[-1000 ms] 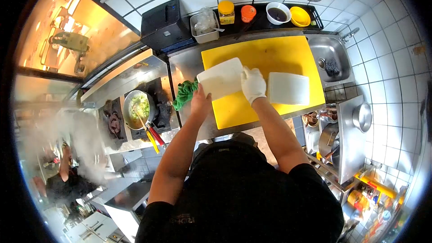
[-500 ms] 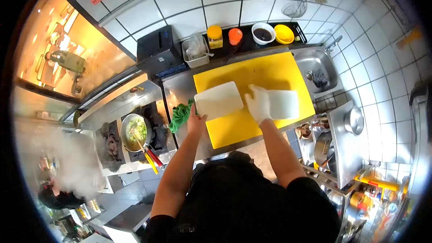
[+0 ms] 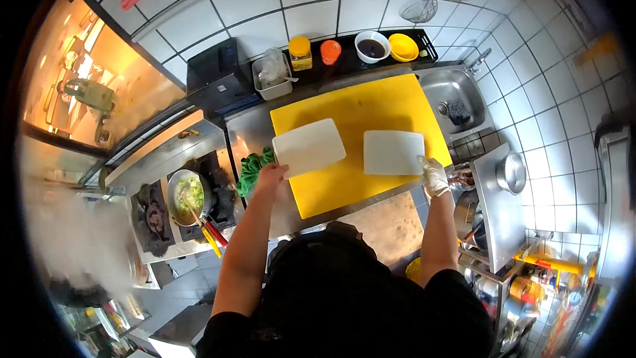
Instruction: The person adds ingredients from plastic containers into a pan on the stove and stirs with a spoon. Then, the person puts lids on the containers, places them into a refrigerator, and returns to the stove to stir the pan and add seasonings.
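Note:
My bare left hand point(image 3: 272, 177) grips the lower left corner of a white rectangular container point(image 3: 309, 148), which is tilted over the left part of the yellow cutting board point(image 3: 331, 195). A second white container point(image 3: 393, 153) rests on the right part of the board. At its right edge, my right hand point(image 3: 434, 177) in a pale glove has its fingers closed on the rim. A green cloth point(image 3: 251, 170) lies on the steel counter just left of my left hand.
To the left, a pan point(image 3: 188, 197) of chopped food sits on the stove. Behind the board stand a tub point(image 3: 271, 79), a yellow-lidded jar point(image 3: 300, 52) and bowls. A sink point(image 3: 456, 101) is at the right. Steam hangs at far left.
My right hand has moved from between the two containers to the right container's far edge and taken hold of it. My left hand still holds the left container. The whole view has shifted.

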`<state>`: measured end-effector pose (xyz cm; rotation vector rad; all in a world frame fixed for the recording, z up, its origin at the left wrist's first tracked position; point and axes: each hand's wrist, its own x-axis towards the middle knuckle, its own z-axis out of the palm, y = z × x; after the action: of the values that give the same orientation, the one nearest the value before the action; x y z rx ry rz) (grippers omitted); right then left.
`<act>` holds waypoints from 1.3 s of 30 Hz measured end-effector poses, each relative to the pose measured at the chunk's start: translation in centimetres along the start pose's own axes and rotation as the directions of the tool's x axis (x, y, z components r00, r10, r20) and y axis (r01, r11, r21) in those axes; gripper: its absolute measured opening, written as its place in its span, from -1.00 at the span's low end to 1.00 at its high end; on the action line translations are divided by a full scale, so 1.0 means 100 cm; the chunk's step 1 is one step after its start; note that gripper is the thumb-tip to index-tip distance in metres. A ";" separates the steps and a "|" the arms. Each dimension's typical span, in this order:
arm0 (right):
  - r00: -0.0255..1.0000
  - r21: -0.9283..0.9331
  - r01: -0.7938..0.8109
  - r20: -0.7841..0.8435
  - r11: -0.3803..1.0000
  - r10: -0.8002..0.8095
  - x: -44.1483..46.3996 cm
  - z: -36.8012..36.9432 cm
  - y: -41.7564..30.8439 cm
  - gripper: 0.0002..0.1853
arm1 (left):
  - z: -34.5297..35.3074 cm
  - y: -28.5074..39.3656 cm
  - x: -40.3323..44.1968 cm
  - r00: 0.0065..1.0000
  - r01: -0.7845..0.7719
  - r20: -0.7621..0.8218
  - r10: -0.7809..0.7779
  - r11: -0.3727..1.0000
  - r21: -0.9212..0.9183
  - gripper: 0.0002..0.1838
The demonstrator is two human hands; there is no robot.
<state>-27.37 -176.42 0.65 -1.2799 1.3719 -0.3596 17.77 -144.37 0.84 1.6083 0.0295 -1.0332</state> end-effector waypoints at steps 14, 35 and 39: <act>0.590 -0.224 0.804 0.413 0.550 -0.694 -0.087 0.099 -0.112 -0.57 | -0.011 -0.031 -0.028 0.999 -0.034 0.022 0.032 0.998 0.060 -0.66; 0.876 0.002 0.316 0.384 0.949 -0.292 -0.075 0.254 -0.132 -0.31 | 0.021 0.046 -0.022 0.992 -0.111 -0.044 0.121 0.977 0.184 -0.13; 0.874 -0.066 0.361 0.371 0.930 -0.313 -0.056 0.252 -0.137 -0.30 | 0.032 0.034 -0.008 0.984 -0.118 -0.096 0.150 0.953 0.279 -0.06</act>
<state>-1.22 -165.27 7.40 -1.6154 0.8742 -0.2586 17.18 -147.69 4.11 1.8921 -0.1483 -0.8641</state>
